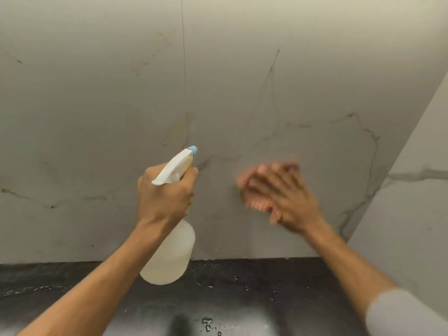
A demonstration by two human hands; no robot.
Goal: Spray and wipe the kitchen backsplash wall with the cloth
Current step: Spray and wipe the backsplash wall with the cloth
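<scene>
One spray bottle (173, 253), pale liquid inside: your left hand (164, 195) is gripping it. One pink cloth (253, 202): your flat right hand (291, 202) is pressing it against the backsplash wall (242, 93).

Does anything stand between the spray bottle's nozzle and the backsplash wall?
Nothing visible does. The left hand grips the spray bottle, its nozzle facing bare wall; the right hand presses the cloth there, further right.
</scene>
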